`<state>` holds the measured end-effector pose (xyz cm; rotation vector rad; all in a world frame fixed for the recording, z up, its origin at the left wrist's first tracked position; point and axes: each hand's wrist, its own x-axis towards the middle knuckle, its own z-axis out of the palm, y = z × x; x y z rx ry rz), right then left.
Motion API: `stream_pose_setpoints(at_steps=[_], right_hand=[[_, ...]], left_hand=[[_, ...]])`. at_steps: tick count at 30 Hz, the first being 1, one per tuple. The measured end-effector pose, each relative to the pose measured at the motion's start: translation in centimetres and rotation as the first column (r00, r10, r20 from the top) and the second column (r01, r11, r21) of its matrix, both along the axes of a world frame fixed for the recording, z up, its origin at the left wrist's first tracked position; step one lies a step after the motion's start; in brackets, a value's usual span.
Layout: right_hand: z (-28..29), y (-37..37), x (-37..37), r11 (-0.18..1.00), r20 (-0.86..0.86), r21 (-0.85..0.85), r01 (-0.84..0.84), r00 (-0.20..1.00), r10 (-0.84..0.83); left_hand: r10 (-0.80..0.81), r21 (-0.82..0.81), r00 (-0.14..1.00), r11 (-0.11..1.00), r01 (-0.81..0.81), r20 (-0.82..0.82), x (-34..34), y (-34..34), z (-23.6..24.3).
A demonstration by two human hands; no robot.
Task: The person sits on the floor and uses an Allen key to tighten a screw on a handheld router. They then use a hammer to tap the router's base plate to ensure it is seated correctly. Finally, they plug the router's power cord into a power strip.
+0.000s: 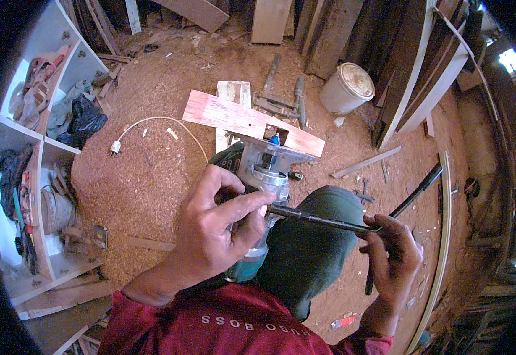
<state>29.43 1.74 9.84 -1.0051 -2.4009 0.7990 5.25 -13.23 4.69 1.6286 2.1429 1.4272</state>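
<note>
Teal-and-silver power router with a see-through base: lying near the person's body, so I'm using it as the landmark. I'm not seeing any clamp on it, so a hard twist could be rolling it, imo.

Black metal three-armed wrench: stretching out to the router's right, one arm pointing back at it. Can't tell if that end is seating on anything.

Left hand: thumb and index are pinching that arm's end, right in front of the router. If the tool's slipping, those knuckles could be banging metal.

Right hand: well right of the router, fingers curling round where the three arms are meeting. Pushing off-axis there could be pulling the other end crooked.

Pale pinkish wooden board with a cut slot: lying just beyond the router. A small blue piece is showing by the base, probably the cutter, so a shove forward might be chipping something.

Dark green trousered knee: sitting under the wrench, so it'd be catching any drop.

Pale cable with a white plug: trailing left of the router, plug lying loose. If that's its cord, plugging in while fingers are this close would be asking for trouble.
</note>
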Motion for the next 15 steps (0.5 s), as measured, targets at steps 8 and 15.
stream_pose_setpoints(at_steps=[8, 15], right_hand=[[1.7, 3.5, 0.4, 0.903, 0.147, 0.228, -0.365, 0.929, 0.339], [1.4, 4.0, 0.4, 0.832, 0.196, 0.393, -0.392, 0.919, 0.341]], left_hand=[[0.0, -0.008, 0.999, 1.0, 0.0, 0.033, 0.1, -0.3, 0.4], [-0.016, -0.004, 1.0, 1.0, 0.016, 0.017, 0.1, -0.3, 0.2]])
